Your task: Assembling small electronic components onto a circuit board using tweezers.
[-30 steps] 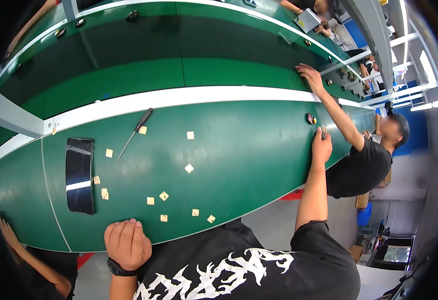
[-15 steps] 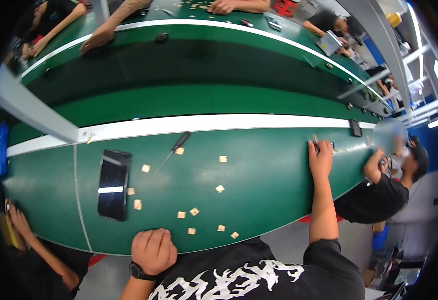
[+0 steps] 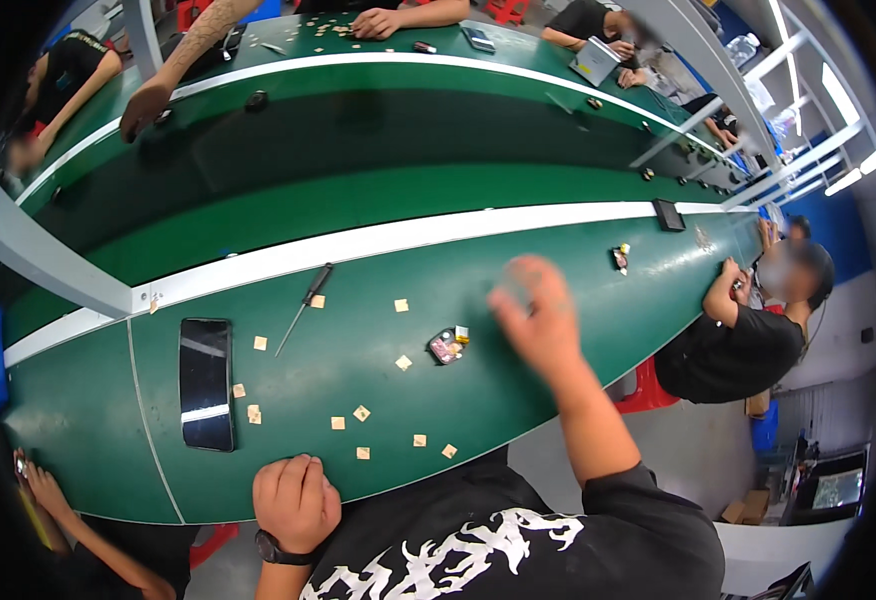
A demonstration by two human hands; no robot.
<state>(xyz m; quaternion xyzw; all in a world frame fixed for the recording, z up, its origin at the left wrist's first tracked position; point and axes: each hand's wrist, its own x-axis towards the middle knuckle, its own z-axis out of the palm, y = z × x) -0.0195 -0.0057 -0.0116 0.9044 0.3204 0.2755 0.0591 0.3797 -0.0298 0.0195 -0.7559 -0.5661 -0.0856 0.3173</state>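
Note:
My left hand rests as a fist on the near edge of the green table, a dark watch on its wrist; nothing shows in its fingers. Over the middle right of the table is my right hand, its fingers smeared by motion. Just left of it, apart from the fingers, lies a small black device with its inside showing and a yellow-and-silver block at one corner. Several small tan squares are scattered left of the device. A screwdriver with a dark handle lies beyond them, one square touching it.
A black phone-like slab lies at the left. Another small device sits farther right, near a black box by the white rail. Co-workers sit at both sides and across. A grey post rises at the left.
My right hand has come back leftward from the far right of the table. A small black device now lies near the middle. My left fist stays put; the view has turned slightly.

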